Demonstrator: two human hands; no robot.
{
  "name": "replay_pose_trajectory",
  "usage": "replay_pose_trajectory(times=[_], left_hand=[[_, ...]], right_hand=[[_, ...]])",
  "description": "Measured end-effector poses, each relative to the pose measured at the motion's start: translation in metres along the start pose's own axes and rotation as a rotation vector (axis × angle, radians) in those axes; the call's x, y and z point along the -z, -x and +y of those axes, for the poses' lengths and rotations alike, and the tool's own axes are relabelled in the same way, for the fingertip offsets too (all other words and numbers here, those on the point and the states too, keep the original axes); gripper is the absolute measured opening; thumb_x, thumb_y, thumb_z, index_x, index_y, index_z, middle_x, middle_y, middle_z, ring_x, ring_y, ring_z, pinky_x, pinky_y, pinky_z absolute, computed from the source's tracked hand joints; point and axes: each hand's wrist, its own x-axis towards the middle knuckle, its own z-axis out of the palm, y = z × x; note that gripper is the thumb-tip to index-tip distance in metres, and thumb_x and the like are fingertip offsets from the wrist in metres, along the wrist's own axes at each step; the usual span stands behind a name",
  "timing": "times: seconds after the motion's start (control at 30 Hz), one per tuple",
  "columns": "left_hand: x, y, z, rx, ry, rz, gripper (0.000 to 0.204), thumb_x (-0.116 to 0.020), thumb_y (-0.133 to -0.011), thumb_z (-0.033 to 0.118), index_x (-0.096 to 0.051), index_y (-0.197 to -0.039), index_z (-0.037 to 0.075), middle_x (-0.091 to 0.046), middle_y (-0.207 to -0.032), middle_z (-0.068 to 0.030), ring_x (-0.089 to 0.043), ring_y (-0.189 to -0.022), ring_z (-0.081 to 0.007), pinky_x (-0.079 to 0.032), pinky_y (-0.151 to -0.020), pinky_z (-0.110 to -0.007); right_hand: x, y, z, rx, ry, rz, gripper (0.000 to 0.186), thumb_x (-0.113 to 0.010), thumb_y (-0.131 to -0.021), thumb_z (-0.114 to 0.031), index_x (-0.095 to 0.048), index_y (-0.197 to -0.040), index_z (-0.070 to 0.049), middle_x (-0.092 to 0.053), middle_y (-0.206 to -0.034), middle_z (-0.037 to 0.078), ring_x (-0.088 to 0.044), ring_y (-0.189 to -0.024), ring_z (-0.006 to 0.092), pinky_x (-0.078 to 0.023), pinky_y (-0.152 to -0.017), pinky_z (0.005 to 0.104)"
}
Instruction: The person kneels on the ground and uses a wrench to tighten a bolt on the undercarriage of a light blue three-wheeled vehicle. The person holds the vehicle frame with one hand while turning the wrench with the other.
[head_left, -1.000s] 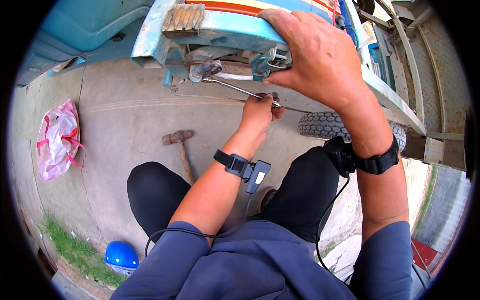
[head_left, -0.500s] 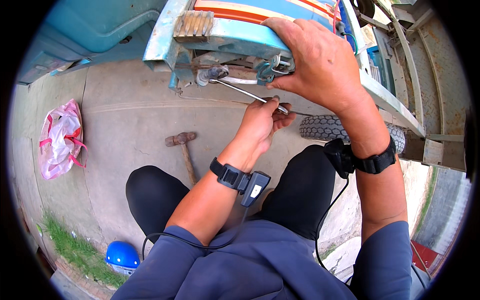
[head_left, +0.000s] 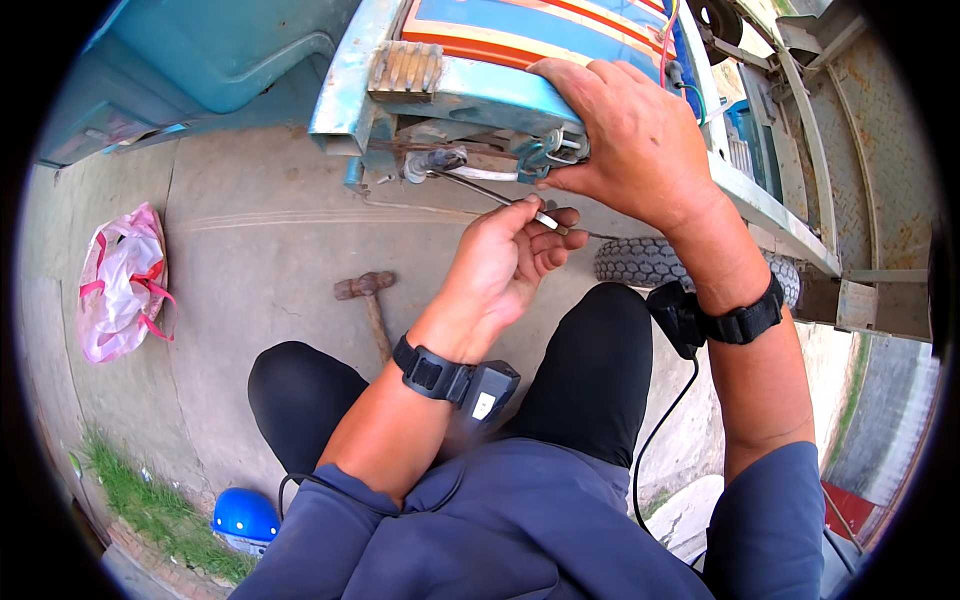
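A slim shiny wrench (head_left: pixel 480 188) slants from a greasy round joint (head_left: pixel 432 163) under the blue metal frame (head_left: pixel 490 92) down to my left hand (head_left: pixel 487 262). Thumb and fingers of that hand pinch its near end, palm turned partly up. Whether the wrench's far end sits on a nut is too small to tell. My right hand (head_left: pixel 645 145) is wrapped over the frame's corner, thumb below by a blue bracket (head_left: pixel 545 150) and fingers on top.
A hammer (head_left: pixel 365 287) lies on the concrete, left of my left forearm. Farther left are a pink-and-white bag (head_left: pixel 125 280) and a blue helmet (head_left: pixel 245 512). A tyre (head_left: pixel 640 260) and rusty metal framework (head_left: pixel 880 130) stand at right; a blue body panel (head_left: pixel 200 65) is at upper left.
My left hand has shifted slightly left and down and rolled, so its palm shows more. The wrench's near end has swung a little left. My right hand stays on the frame.
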Motion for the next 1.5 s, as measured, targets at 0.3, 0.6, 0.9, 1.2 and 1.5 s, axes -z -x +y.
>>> replay_pose_trajectory(times=[0.3,0.6,0.9,1.2,1.5], left_hand=[[0.007,0.023,0.032,0.039,0.143,-0.098,0.018,-0.052,-0.099,0.021,-0.058,-0.098,0.004,-0.066,-0.103,-0.0168,-0.068,-0.086,-0.0260,-0.052,-0.061,-0.024],[0.014,0.015,0.026,0.032,0.121,-0.118,0.019,-0.051,-0.100,0.025,-0.058,-0.100,0.007,-0.065,-0.110,-0.0137,-0.065,-0.076,-0.0150,-0.044,-0.050,-0.020],[0.006,0.005,0.016,-0.024,0.112,-0.104,0.027,-0.044,-0.103,0.025,-0.059,-0.115,0.005,-0.068,-0.107,-0.0142,-0.068,-0.080,-0.0190,-0.049,-0.057,-0.023],[0.026,0.009,0.011,-0.045,0.111,-0.026,0.016,-0.054,-0.099,0.020,-0.061,-0.096,0.006,-0.065,-0.111,-0.0124,-0.067,-0.080,-0.0147,-0.050,-0.059,-0.020],[0.041,-0.021,-0.039,-0.035,-0.436,0.205,0.020,-0.045,-0.104,0.021,-0.050,-0.111,0.002,-0.067,-0.101,-0.0150,-0.070,-0.083,-0.0245,-0.053,-0.065,-0.029]], right_hand=[[-0.004,-0.003,-0.007,0.018,0.017,0.051,0.074,-0.087,-0.056,-0.028,-0.056,-0.122,-0.018,-0.063,-0.093,0.002,-0.064,-0.093,0.0232,-0.053,-0.072,0.0366],[-0.005,-0.002,-0.007,0.007,-0.017,0.059,0.067,-0.085,-0.059,-0.028,-0.058,-0.119,-0.015,-0.064,-0.090,0.006,-0.065,-0.089,0.0262,-0.053,-0.070,0.0390],[0.004,0.001,-0.006,0.010,0.069,-0.029,0.070,-0.084,-0.063,-0.033,-0.055,-0.123,-0.011,-0.062,-0.089,0.009,-0.064,-0.084,0.0287,-0.051,-0.067,0.0401],[-0.002,0.006,-0.004,0.057,0.054,0.037,0.071,-0.086,-0.060,-0.032,-0.056,-0.121,-0.010,-0.063,-0.089,0.010,-0.064,-0.086,0.0285,-0.051,-0.070,0.0395],[-0.002,0.004,-0.003,0.052,0.030,0.026,0.074,-0.087,-0.060,-0.031,-0.055,-0.124,-0.009,-0.064,-0.092,0.011,-0.064,-0.090,0.0289,-0.052,-0.074,0.0398]])
